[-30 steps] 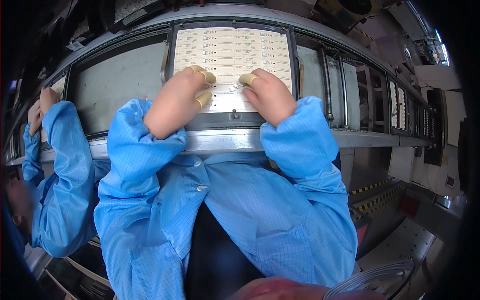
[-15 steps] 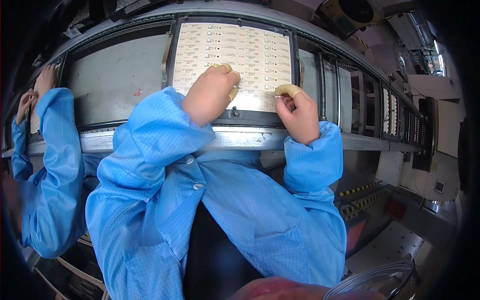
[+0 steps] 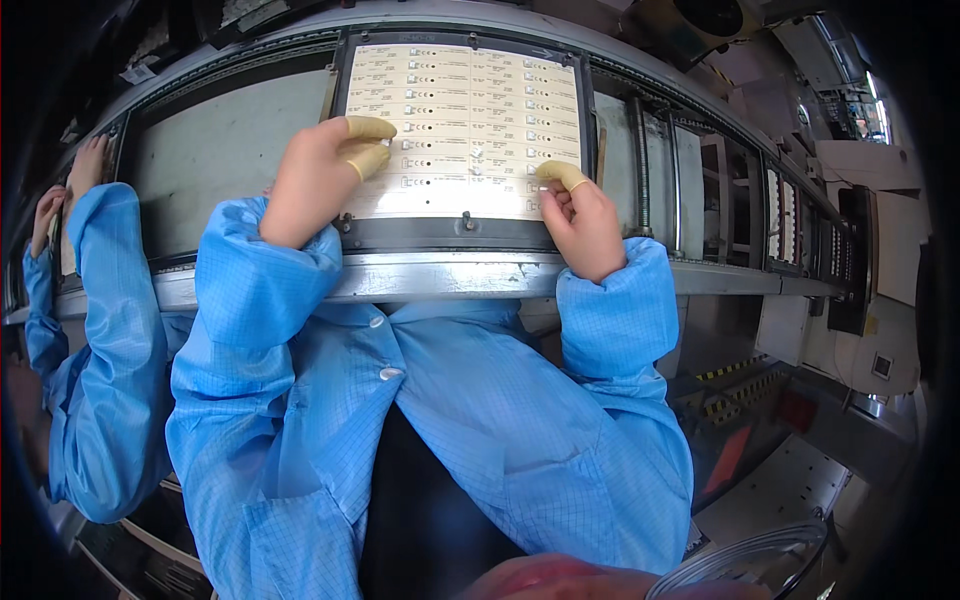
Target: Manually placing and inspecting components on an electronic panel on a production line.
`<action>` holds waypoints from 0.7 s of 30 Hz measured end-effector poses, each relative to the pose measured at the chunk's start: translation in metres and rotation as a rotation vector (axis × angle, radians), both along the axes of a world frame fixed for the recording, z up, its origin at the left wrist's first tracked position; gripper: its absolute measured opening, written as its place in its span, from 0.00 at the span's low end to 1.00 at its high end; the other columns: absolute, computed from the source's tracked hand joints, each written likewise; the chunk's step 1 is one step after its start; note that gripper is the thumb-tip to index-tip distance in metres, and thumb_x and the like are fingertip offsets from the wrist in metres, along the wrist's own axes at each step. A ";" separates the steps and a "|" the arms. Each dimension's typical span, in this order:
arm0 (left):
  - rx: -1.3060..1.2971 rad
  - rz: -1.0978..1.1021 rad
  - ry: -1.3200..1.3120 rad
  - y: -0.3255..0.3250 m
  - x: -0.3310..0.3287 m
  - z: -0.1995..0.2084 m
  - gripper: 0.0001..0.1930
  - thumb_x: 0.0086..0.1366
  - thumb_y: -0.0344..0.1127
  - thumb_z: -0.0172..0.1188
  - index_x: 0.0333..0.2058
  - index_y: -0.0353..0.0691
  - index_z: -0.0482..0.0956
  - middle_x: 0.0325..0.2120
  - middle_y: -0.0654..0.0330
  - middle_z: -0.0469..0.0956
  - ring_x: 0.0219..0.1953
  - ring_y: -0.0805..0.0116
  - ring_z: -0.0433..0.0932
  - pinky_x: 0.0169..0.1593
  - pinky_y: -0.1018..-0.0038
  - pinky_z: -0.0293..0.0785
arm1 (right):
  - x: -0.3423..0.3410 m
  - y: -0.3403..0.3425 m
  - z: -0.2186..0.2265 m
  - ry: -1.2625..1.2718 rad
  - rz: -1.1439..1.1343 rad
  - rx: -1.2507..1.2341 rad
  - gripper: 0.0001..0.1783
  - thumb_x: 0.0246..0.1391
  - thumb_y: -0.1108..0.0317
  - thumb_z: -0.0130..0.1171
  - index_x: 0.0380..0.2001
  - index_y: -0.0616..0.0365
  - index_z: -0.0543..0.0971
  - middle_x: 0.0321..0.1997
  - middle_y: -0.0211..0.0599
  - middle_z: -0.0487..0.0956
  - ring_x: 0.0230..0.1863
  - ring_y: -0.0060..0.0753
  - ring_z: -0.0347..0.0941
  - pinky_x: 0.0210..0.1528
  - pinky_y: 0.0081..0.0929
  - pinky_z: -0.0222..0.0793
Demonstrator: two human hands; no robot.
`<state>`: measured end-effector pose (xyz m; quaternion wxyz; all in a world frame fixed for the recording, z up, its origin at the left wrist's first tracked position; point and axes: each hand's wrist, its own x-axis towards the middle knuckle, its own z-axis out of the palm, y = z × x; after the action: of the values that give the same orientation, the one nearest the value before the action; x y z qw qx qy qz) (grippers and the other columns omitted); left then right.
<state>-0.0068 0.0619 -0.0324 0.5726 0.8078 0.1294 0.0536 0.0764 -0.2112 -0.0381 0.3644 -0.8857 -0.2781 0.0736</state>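
A cream panel [image 3: 450,204], printed with rows of small markings, lies in a dark frame [image 3: 400,236] in front of me. My left hand [image 3: 315,178] hovers over the panel's left side, with yellow finger cots on thumb and forefinger. Those two tips close on a small white piece [image 3: 386,142], too small to name. Over the lower right part of the panel, my right hand [image 3: 582,220] is curled, its forefinger in a yellow cot. It pinches another small white piece [image 3: 543,188]. Between the hands, tiny pale parts [image 3: 476,153] sit on the panel.
The frame rests on a conveyor with a metal front rail [image 3: 460,275]. A grey plate [image 3: 225,165] lies left of it, and a threaded rod [image 3: 642,170] to the right. At far left, another person's hands [image 3: 90,160] work in blue sleeves.
My left hand has moved left from the panel's middle to its left side, uncovering the tiny pale parts there. My right hand has shifted slightly left, still pinching its small white piece.
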 end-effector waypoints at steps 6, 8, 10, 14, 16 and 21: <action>-0.067 -0.014 -0.062 0.008 -0.004 -0.007 0.11 0.55 0.24 0.59 0.39 0.35 0.79 0.32 0.56 0.78 0.35 0.68 0.77 0.40 0.78 0.72 | 0.002 0.002 0.001 -0.041 0.080 0.010 0.08 0.50 0.77 0.57 0.37 0.62 0.77 0.28 0.34 0.74 0.24 0.21 0.68 0.27 0.17 0.66; 0.013 -0.022 -0.081 0.006 -0.004 -0.004 0.11 0.55 0.24 0.59 0.39 0.35 0.79 0.31 0.57 0.78 0.35 0.68 0.77 0.41 0.78 0.72 | 0.002 0.001 -0.001 -0.087 0.083 -0.016 0.09 0.50 0.78 0.57 0.36 0.61 0.77 0.29 0.36 0.75 0.25 0.23 0.70 0.28 0.19 0.67; 0.084 -0.065 -0.019 0.002 -0.004 -0.001 0.10 0.58 0.25 0.59 0.39 0.34 0.78 0.34 0.58 0.77 0.37 0.72 0.76 0.41 0.79 0.72 | 0.002 0.001 -0.006 -0.149 0.055 -0.032 0.09 0.49 0.77 0.58 0.36 0.61 0.77 0.29 0.38 0.75 0.26 0.28 0.72 0.29 0.22 0.68; 0.278 -0.107 -0.046 0.000 -0.002 -0.006 0.10 0.57 0.26 0.59 0.39 0.36 0.78 0.34 0.55 0.77 0.35 0.67 0.77 0.40 0.77 0.72 | 0.002 0.005 0.000 -0.323 0.109 -0.142 0.08 0.48 0.76 0.58 0.35 0.60 0.77 0.31 0.43 0.76 0.31 0.44 0.74 0.35 0.32 0.71; 0.478 -0.161 -0.104 -0.002 0.000 -0.004 0.10 0.55 0.27 0.59 0.38 0.37 0.79 0.33 0.51 0.76 0.32 0.59 0.77 0.40 0.72 0.73 | 0.001 0.008 0.003 -0.359 0.117 -0.198 0.08 0.48 0.75 0.57 0.34 0.61 0.77 0.31 0.43 0.75 0.32 0.46 0.73 0.36 0.34 0.71; 0.525 -0.227 -0.159 -0.007 0.005 -0.002 0.08 0.55 0.27 0.57 0.35 0.37 0.79 0.32 0.50 0.76 0.35 0.52 0.75 0.42 0.67 0.72 | -0.003 0.014 0.006 -0.424 0.153 -0.385 0.07 0.47 0.76 0.54 0.32 0.64 0.76 0.31 0.44 0.74 0.35 0.47 0.72 0.39 0.37 0.71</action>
<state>-0.0021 0.0553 -0.0346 0.3548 0.9308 -0.0252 0.0839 0.0737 -0.1973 -0.0321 0.1167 -0.9105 -0.3951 -0.0345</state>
